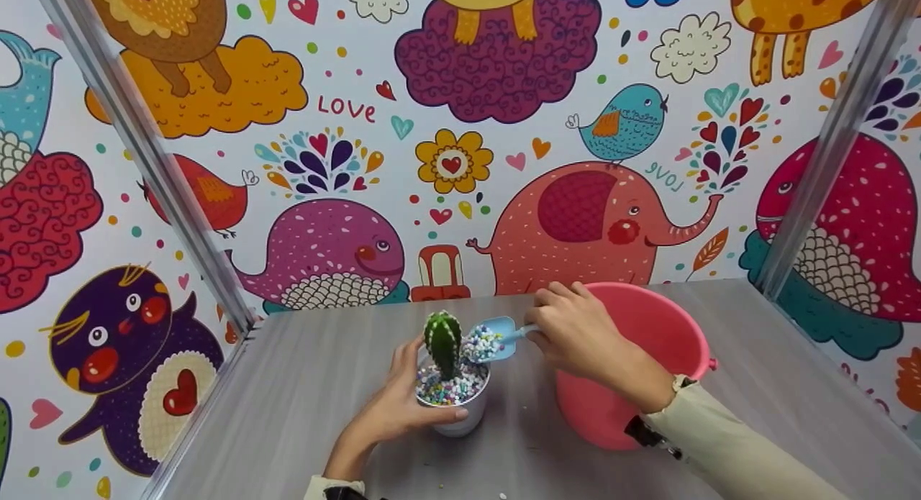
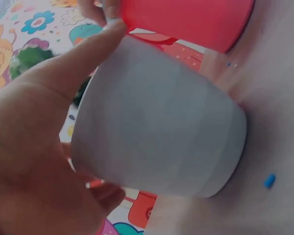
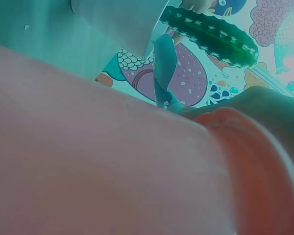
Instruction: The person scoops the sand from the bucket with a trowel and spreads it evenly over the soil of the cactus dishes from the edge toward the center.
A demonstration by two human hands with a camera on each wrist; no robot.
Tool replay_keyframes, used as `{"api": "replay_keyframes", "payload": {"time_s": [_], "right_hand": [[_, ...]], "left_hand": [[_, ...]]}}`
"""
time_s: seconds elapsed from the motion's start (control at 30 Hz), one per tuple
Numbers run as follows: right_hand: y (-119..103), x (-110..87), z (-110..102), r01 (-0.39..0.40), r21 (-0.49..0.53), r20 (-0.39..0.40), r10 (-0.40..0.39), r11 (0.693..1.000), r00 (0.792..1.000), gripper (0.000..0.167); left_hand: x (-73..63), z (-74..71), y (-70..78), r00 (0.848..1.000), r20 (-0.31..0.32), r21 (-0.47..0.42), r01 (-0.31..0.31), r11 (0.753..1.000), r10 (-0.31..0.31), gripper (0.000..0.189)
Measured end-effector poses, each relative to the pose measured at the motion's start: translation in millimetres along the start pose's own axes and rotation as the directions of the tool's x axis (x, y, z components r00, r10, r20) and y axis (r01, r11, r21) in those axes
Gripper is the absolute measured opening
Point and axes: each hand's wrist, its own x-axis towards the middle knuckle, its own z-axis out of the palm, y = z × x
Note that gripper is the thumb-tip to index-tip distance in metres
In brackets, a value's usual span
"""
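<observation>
A small green cactus stands upright in a white pot, amid multicoloured pebbles. My left hand grips the pot from its left side, thumb across the front below the rim; the left wrist view shows the pot's plain wall large. My right hand holds a light blue scoop by its handle. More pebbles lie in the scoop, whose tip overlaps the pot's right rim, close to the cactus. In the right wrist view the scoop appears beside the pot's edge.
A pink bucket stands on the grey table, right of the pot and under my right forearm. Stray pebbles lie on the table, among them a blue one. A wall with cartoon animals and metal posts bounds the table.
</observation>
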Motion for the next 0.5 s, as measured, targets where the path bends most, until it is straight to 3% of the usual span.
{"api": "replay_keyframes", "payload": {"time_s": [0.2,0.5], "right_hand": [[0.9,-0.7,-0.1,-0.02,0.003,0.008,0.02,1.0,1.0,0.014],[1.3,-1.5,0.2,-0.002,0.003,-0.011,0.002,1.0,1.0,0.014]], "left_hand": [[0.9,4.5,2.7,0.999,-0.034,0.004,-0.009,1.0,0.009,0.124],[0.5,2.0,0.9,1.0,0.0,-0.023,-0.004,1.0,0.004,0.125]]}}
